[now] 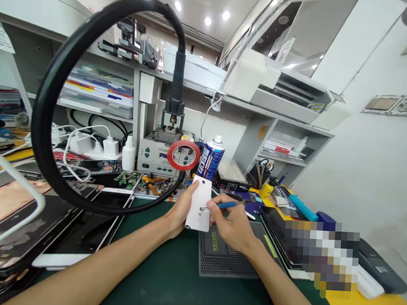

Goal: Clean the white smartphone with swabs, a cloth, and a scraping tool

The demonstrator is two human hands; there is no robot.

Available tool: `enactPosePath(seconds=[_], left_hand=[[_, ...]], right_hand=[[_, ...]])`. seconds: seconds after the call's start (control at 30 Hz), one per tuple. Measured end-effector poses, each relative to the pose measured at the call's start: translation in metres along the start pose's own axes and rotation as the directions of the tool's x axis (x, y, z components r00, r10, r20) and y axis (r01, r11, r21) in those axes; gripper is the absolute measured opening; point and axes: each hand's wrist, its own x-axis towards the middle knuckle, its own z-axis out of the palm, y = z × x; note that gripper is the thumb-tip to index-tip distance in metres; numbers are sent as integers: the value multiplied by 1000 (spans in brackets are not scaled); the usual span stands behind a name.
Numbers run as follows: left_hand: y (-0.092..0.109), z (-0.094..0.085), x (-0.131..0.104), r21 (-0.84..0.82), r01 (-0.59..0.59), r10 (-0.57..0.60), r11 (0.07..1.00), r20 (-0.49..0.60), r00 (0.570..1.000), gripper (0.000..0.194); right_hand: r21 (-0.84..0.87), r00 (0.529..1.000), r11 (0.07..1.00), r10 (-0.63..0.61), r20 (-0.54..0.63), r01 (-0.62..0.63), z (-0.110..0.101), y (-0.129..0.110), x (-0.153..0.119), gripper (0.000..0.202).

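Observation:
My left hand point(181, 209) is closed around the left edge of a white smartphone point(198, 220), its thumb near the top. The phone stands tilted with its back toward me, showing a camera hole and an "MI" logo. Between the fingers of my right hand point(230, 220) is a slim blue-handled tool point(228, 205). Its thin metal tip points left and meets or hovers over the phone's back; I cannot tell which. Below the right hand lies a dark perforated mat point(224, 267) on the green work mat point(149, 277).
A black flexible hose point(42, 112) loops across the left, near a red ring point(171, 154). Behind the phone stands a blue spray can point(210, 159). Several devices, including a tablet point(83, 232), lie left. A dark phone point(281, 236) and a blurred patch are right.

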Motion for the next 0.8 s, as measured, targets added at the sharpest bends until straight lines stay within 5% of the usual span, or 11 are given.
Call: enactPosePath(seconds=[0.17, 0.67, 0.8], left_hand=[[0, -2, 1, -3, 27, -27, 1000, -10, 1000, 49], [1, -2, 2, 4, 38, -38, 999, -9, 999, 49], [2, -1, 1, 0, 45, -45, 999, -10, 999, 47]], right_hand=[[3, 998, 1000, -7, 70, 7, 4, -5, -1, 26], [-25, 998, 999, 23, -54, -25, 11, -1, 1, 24], [-18, 1000, 1000, 4, 24, -4, 11, -2, 0, 27]])
